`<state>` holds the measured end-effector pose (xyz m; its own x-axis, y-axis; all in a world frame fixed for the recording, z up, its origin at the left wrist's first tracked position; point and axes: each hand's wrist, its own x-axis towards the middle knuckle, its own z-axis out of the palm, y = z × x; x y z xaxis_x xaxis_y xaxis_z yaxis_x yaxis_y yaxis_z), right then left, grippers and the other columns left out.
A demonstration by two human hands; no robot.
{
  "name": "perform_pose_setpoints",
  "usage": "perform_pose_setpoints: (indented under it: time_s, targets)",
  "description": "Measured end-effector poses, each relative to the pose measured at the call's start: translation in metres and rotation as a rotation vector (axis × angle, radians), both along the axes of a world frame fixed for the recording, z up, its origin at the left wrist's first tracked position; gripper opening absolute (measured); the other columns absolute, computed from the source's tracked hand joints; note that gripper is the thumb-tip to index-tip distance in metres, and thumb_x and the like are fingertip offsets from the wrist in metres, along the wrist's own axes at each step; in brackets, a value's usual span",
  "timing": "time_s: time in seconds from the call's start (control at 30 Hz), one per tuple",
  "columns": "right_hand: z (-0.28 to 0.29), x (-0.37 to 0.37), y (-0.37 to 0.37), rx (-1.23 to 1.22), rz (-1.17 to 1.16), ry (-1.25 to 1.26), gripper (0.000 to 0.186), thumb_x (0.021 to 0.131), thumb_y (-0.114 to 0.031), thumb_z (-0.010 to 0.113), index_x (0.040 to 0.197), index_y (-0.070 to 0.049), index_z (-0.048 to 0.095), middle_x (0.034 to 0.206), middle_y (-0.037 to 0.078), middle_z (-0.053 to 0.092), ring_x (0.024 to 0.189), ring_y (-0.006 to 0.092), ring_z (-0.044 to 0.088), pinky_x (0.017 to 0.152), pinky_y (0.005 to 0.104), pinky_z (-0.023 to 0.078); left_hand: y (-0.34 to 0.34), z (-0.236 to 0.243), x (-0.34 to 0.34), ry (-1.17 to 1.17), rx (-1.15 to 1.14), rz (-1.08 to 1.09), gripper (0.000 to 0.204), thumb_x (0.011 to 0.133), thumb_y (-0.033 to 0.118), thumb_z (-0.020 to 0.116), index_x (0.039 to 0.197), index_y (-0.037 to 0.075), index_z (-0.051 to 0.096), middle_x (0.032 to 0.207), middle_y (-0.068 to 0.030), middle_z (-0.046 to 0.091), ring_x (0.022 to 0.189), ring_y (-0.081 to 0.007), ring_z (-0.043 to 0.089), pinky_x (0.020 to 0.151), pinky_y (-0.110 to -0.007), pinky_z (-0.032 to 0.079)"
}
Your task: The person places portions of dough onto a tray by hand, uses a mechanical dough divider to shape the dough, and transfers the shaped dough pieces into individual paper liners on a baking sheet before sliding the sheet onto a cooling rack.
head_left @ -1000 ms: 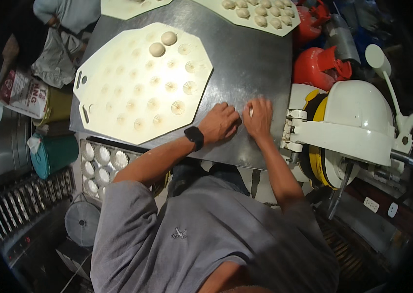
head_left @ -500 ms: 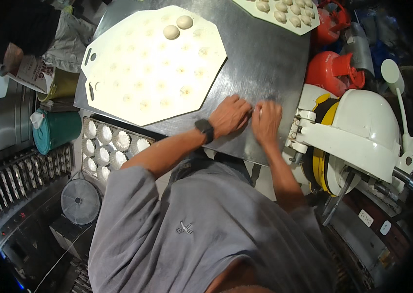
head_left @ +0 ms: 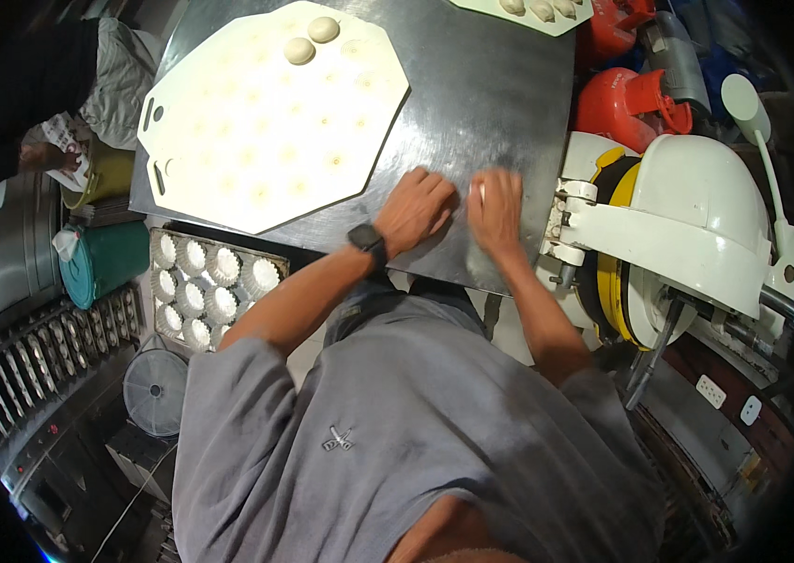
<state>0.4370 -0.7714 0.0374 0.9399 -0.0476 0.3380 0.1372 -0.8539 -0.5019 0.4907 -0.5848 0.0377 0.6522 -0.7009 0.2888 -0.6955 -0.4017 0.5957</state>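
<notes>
1. The left hand (head_left: 416, 208) is resting on the grey metal surface (head_left: 472, 103), its back up and its fingers curling downward; whatever it may be holding is hidden, so I cannot tell whether it is grasping anything.
2. The right hand (head_left: 494, 211) is lying just beside it, also bending its fingers toward the metal. A small pale spot is showing near the thumb, but I cannot tell whether that is something held or part of the hand.
3. A narrow gap is separating the two hands, and both are staying close to the near edge of the surface.
4. A dark watch (head_left: 366, 239) is circling the left wrist.
5. Two round dough balls (head_left: 298, 51) are sitting side by side near the far edge of a large cream board (head_left: 228, 141), well apart from the hands.
6. The board is lying flat, left of and beyond the left hand, with ring marks dotting its face and slots piercing its left end.
7. At the top edge of the view, a second board (head_left: 552, 28) is carrying pale shaped pieces (head_left: 542, 10).
8. To the right, a white machine (head_left: 702, 216) is standing beside the surface, with a red cylinder (head_left: 608, 108) beyond it.
9. To the left, fluted cups (head_left: 224, 266) are standing in rows below the surface's edge.
</notes>
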Motion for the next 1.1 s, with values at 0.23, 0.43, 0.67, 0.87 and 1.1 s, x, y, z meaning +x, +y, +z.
perform_pose_setpoints:
  time_s: [0.23, 0.43, 0.67, 0.87, 1.1]
  targets:
    - [-0.004, -0.013, -0.033, -0.141, -0.113, 0.024, 0.01, 0.083, -0.01, 0.061, 0.092, -0.007, 0.058, 0.095, 0.014, 0.057, 0.092, 0.0346, 0.052, 0.085, 0.0479, 0.042, 0.022, 0.013, 0.01, -0.032, 0.097, 0.021, 0.02, 0.08, 0.011, 0.067, 0.097, 0.007, 0.057, 0.089, -0.0114, 0.056, 0.086, -0.0303, 0.053, 0.08, -0.041, 0.044]
    - [-0.009, 0.037, -0.003, -0.062, -0.095, -0.038, 0.011, 0.083, -0.01, 0.062, 0.093, -0.006, 0.057, 0.094, 0.014, 0.056, 0.093, 0.0342, 0.053, 0.085, 0.0464, 0.042, -0.017, 0.01, 0.009, -0.01, 0.023, 0.053, 0.024, 0.08, 0.009, 0.067, 0.103, 0.007, 0.059, 0.093, -0.0109, 0.057, 0.089, -0.0308, 0.053, 0.082, -0.041, 0.045]
    - [0.005, -0.059, -0.026, -0.107, 0.056, 0.055, 0.01, 0.084, -0.01, 0.062, 0.092, -0.007, 0.057, 0.094, 0.012, 0.057, 0.09, 0.0352, 0.053, 0.083, 0.0469, 0.043, 0.042, -0.003, -0.02, 0.107, -0.019, -0.005, 0.027, 0.086, 0.008, 0.065, 0.111, 0.003, 0.058, 0.095, -0.0143, 0.057, 0.091, -0.0328, 0.053, 0.084, -0.041, 0.045]
    - [-0.008, 0.031, -0.007, -0.054, -0.1, -0.057, 0.01, 0.082, -0.01, 0.063, 0.089, -0.006, 0.057, 0.089, 0.013, 0.056, 0.088, 0.0346, 0.053, 0.081, 0.0465, 0.042, -0.009, 0.004, 0.013, -0.004, -0.017, 0.105, 0.024, 0.079, 0.01, 0.069, 0.101, 0.006, 0.061, 0.091, -0.0108, 0.061, 0.089, -0.0311, 0.055, 0.083, -0.041, 0.045]
    - [-0.002, -0.059, -0.021, -0.057, 0.119, 0.002, 0.014, 0.081, -0.009, 0.065, 0.093, -0.006, 0.058, 0.095, 0.014, 0.058, 0.09, 0.0344, 0.053, 0.081, 0.0454, 0.043, 0.035, -0.001, -0.035, 0.117, -0.086, -0.001, 0.024, 0.08, 0.006, 0.066, 0.103, 0.005, 0.06, 0.091, -0.0119, 0.058, 0.088, -0.0313, 0.053, 0.082, -0.041, 0.046]
